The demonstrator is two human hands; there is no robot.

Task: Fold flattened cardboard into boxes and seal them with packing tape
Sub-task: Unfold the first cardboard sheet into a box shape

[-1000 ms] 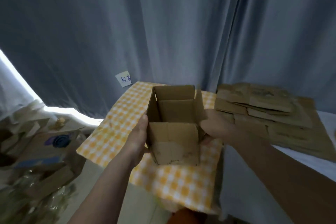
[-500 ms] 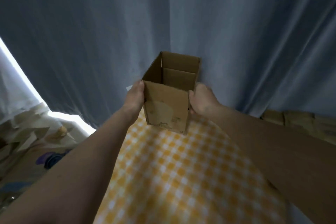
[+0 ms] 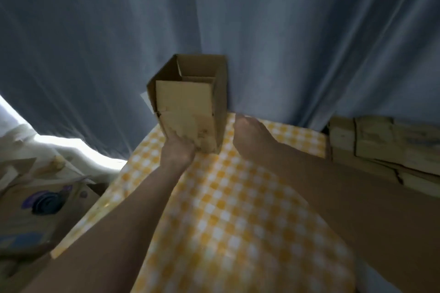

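Holding the box (image 3: 190, 104) up above the checked cloth (image 3: 226, 209), the left hand (image 3: 177, 151) grips its bottom corner. Right of the box, the right hand (image 3: 252, 135) looks loose and off it; I cannot tell for sure. Keep the box straight and press the flaps flat before taping.

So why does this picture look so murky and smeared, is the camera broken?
Head view: the room is dim, lit mostly by a blown-out white strip under the curtain at left; the checked cloth and forearms are smeared, probably by motion; the box in the left hand is sharper; the wide lens bends the edges.
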